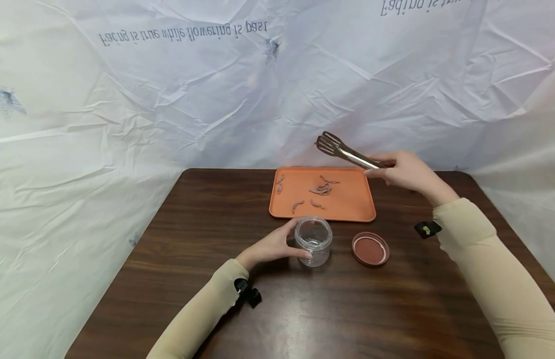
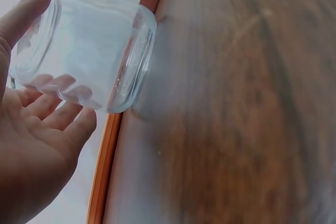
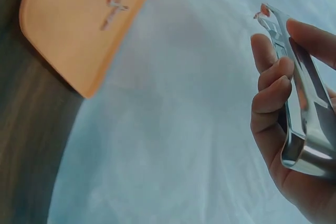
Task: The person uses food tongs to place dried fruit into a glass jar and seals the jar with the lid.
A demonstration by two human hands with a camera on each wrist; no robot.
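Note:
My left hand (image 1: pixel 275 244) holds a clear, lidless jar (image 1: pixel 319 255) on the table, thumb on the near side and fingers round the far side. In the left wrist view the jar (image 2: pixel 89 45) has its base at the wooden surface. My right hand (image 1: pixel 405 172) grips metal tongs (image 1: pixel 355 157) with slotted ends, raised above the far right part of the orange tray (image 1: pixel 349 199). Between the tong tips, a small reddish piece (image 3: pixel 264 10) shows in the right wrist view. Several thin, curled, brownish-pink strips (image 1: pixel 323 189) lie on the tray; their kind is unclear.
A reddish-brown round lid (image 1: pixel 370 249) lies to the right of the jar, in front of the tray. The dark wooden table (image 1: pixel 196 224) meets a white printed sheet (image 1: pixel 214 99) at its back and sides.

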